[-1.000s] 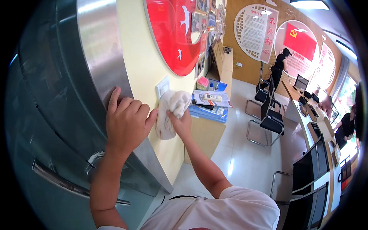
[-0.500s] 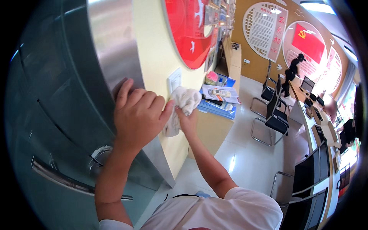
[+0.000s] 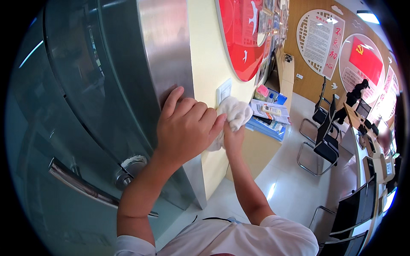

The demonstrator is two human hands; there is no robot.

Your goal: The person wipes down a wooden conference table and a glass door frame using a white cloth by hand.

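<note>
My left hand (image 3: 190,128) rests with bent, separated fingertips on the edge of a brushed steel door frame (image 3: 164,55), holding nothing. Behind it, partly hidden, my right hand (image 3: 232,138) grips a bunched white cloth (image 3: 235,113) against the cream wall (image 3: 205,47), just below a white wall plate (image 3: 224,88). To the left is a glass door (image 3: 77,128) with a curved metal handle (image 3: 81,183) and a round lock (image 3: 124,175).
A cabinet (image 3: 252,153) beside the wall holds papers and blue folders (image 3: 267,128). Black chairs (image 3: 324,145) stand on the tiled floor (image 3: 277,200). A long desk (image 3: 358,141) runs along the right, where a person in black (image 3: 354,94) leans. Red displays (image 3: 239,51) hang on the wall.
The view has turned leftward, so the room and both hands appear further right. The hands keep their places at frame and wall. The person in black has bent further toward the desk.
</note>
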